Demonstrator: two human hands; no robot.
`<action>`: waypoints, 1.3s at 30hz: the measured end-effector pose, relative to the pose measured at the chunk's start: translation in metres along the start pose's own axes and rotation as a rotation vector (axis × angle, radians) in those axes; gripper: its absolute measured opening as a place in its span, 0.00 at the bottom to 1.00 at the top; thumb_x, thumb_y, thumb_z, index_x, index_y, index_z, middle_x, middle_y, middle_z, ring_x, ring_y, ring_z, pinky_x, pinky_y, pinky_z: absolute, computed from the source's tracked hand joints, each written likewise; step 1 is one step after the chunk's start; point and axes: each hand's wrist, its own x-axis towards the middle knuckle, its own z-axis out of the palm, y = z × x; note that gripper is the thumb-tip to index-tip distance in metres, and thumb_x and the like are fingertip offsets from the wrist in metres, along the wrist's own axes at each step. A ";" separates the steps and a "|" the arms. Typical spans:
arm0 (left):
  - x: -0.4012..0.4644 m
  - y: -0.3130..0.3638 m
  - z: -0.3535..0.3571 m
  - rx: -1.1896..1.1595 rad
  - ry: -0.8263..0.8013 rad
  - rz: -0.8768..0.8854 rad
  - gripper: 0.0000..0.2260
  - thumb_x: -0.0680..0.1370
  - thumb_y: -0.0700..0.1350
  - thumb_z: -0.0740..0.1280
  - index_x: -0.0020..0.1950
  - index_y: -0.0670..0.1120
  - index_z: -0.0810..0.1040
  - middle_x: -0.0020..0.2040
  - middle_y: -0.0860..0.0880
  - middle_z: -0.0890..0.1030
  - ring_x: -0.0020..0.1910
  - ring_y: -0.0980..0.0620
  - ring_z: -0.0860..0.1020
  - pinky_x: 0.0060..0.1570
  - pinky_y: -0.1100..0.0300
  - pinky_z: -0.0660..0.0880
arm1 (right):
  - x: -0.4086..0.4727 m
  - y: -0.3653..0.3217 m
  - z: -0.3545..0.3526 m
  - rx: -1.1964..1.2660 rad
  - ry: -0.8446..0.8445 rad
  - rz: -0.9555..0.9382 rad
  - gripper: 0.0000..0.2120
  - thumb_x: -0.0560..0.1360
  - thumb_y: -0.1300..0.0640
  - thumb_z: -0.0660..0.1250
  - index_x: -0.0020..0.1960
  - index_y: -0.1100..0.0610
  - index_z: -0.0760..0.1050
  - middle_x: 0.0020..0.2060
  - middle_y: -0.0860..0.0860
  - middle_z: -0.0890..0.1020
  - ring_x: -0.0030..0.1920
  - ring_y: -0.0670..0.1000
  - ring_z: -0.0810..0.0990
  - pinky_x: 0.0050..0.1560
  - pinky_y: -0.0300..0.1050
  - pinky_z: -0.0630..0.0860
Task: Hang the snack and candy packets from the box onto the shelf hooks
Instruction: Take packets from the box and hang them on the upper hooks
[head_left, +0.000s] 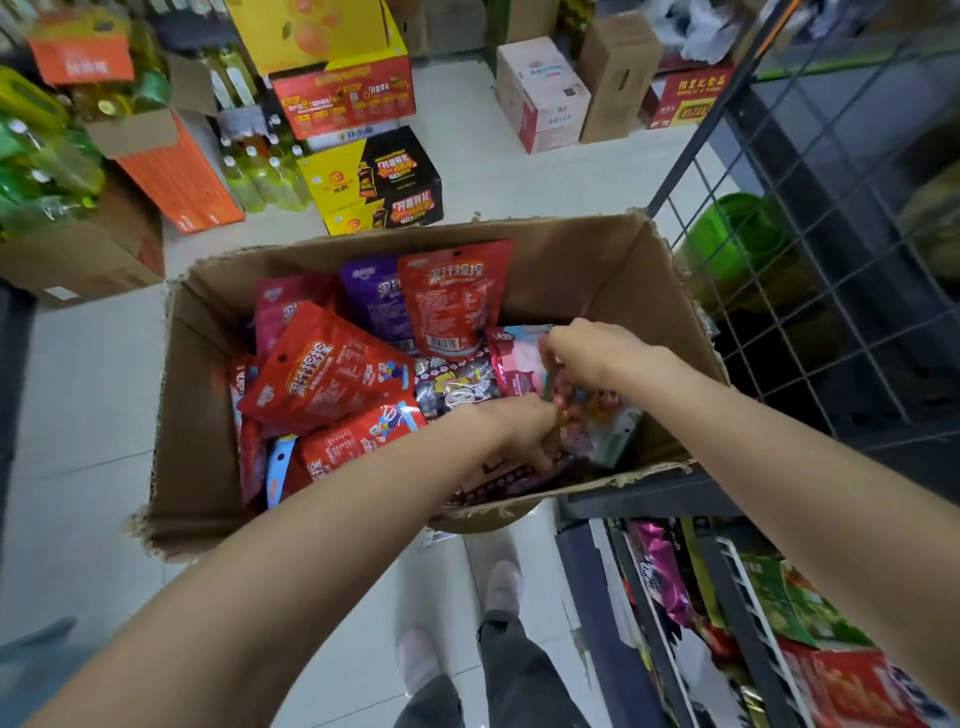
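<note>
The clear candy packet (587, 415) lies at the near right of the cardboard box (623, 270), on top of other packets. Both hands are on it: the left hand (519, 426) has its fingers curled into the packet's near edge, and the right hand (592, 353) pinches its far end from above. It looks light and floppy, a slick film bag of loose round sweets that will probably slump and shift when lifted. The flat top seal, where a hang hole would sit, is likely the best place to hold it, though that hole is hidden under the fingers. Left of it lie a dark patterned packet (457, 382) and several red packets (327, 364), with a purple packet (371, 293) leaning against the far wall. How deep the pile goes is hard to tell. To the right stands a wire shelf (810, 218); no hooks show clearly on it. Hanging packets (670, 577) below it are cut off by the frame edge.
</note>
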 end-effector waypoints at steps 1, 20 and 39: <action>0.001 -0.001 0.000 0.011 0.005 -0.005 0.09 0.73 0.43 0.69 0.50 0.41 0.82 0.46 0.42 0.82 0.45 0.43 0.79 0.39 0.59 0.69 | 0.000 0.001 -0.002 0.002 0.023 0.005 0.15 0.74 0.59 0.68 0.60 0.55 0.74 0.58 0.59 0.75 0.57 0.62 0.77 0.44 0.45 0.68; -0.117 -0.008 -0.085 -0.356 0.730 -0.050 0.04 0.79 0.41 0.62 0.45 0.46 0.70 0.44 0.50 0.76 0.44 0.52 0.71 0.41 0.60 0.63 | -0.077 -0.013 -0.075 0.546 0.477 -0.170 0.03 0.76 0.63 0.66 0.45 0.56 0.76 0.29 0.45 0.73 0.30 0.43 0.70 0.31 0.34 0.66; -0.204 0.213 -0.167 -1.047 1.048 0.506 0.12 0.80 0.36 0.61 0.38 0.48 0.72 0.37 0.50 0.75 0.38 0.50 0.73 0.42 0.56 0.69 | -0.377 -0.025 -0.091 1.805 0.802 -0.459 0.34 0.72 0.36 0.58 0.70 0.58 0.69 0.63 0.58 0.77 0.62 0.57 0.77 0.62 0.54 0.73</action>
